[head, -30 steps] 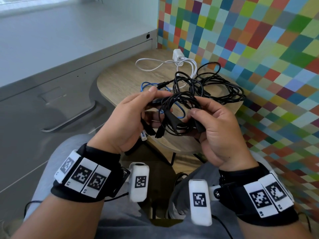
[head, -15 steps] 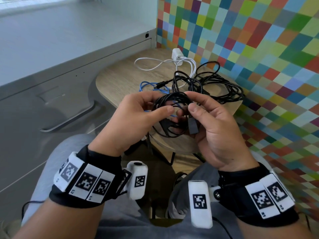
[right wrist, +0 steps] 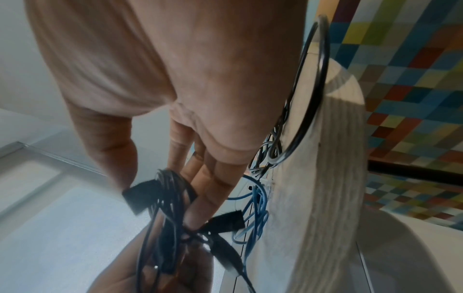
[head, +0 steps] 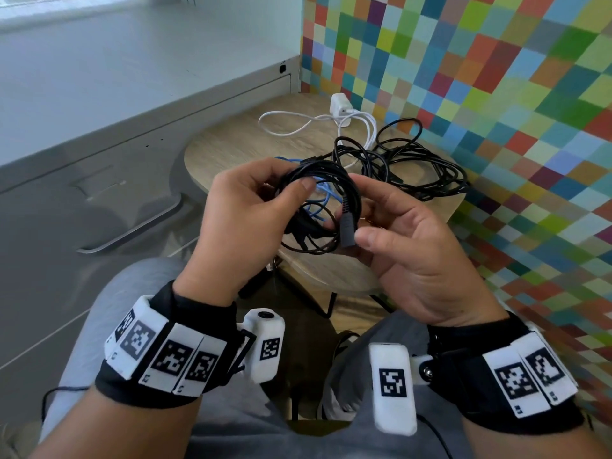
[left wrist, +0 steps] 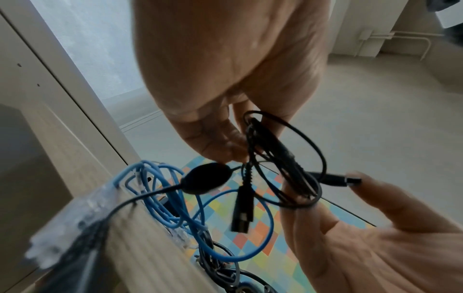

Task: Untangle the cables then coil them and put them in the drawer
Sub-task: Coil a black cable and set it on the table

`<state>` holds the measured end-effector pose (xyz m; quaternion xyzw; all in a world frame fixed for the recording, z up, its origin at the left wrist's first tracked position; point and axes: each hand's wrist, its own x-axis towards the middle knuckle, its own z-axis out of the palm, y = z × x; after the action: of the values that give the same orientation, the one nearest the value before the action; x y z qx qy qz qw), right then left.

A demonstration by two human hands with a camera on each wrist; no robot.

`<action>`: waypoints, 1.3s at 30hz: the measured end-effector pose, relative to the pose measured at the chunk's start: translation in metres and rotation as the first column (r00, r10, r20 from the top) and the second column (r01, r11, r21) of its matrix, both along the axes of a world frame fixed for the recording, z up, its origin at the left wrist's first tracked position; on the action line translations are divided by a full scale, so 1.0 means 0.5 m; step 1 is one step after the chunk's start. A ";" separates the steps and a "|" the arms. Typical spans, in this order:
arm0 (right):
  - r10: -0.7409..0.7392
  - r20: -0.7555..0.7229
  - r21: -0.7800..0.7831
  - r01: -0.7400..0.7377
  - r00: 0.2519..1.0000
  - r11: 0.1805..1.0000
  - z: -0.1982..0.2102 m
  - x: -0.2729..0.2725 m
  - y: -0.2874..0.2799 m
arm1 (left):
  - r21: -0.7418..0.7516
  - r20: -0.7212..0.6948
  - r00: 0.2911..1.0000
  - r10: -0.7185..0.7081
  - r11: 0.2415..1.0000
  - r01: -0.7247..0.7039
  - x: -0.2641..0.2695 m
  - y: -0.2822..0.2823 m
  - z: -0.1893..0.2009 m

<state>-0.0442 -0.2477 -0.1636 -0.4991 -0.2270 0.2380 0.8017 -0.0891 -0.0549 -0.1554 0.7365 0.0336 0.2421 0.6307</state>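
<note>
A grey drawer [head: 99, 200] front with a long handle stands at far left. The left hand [head: 245, 220] pinches the top of a small black coil [head: 318, 207] between thumb and fingers, above the near edge of the round table [head: 231, 150]. A blue cable [head: 323, 197] shows through the coil. The right hand [head: 404, 246] is half open, its fingers behind the coil and the thumb beside a hanging plug [head: 347, 231]; it seems only to steady it. Behind, a white cable [head: 298, 122] and black tangle [head: 414, 167] lie on the table.
</note>
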 end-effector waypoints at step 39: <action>-0.282 0.127 -0.173 0.301 0.951 0.938 0.009 -0.014 0.021 | -0.180 -0.149 0.941 -0.304 0.944 0.277 -0.009 -0.002 0.009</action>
<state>-0.0511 -0.2373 -0.1592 -0.6128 -0.1669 0.1115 0.7643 -0.0937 -0.0559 -0.1510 0.7001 -0.0016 0.0772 0.7099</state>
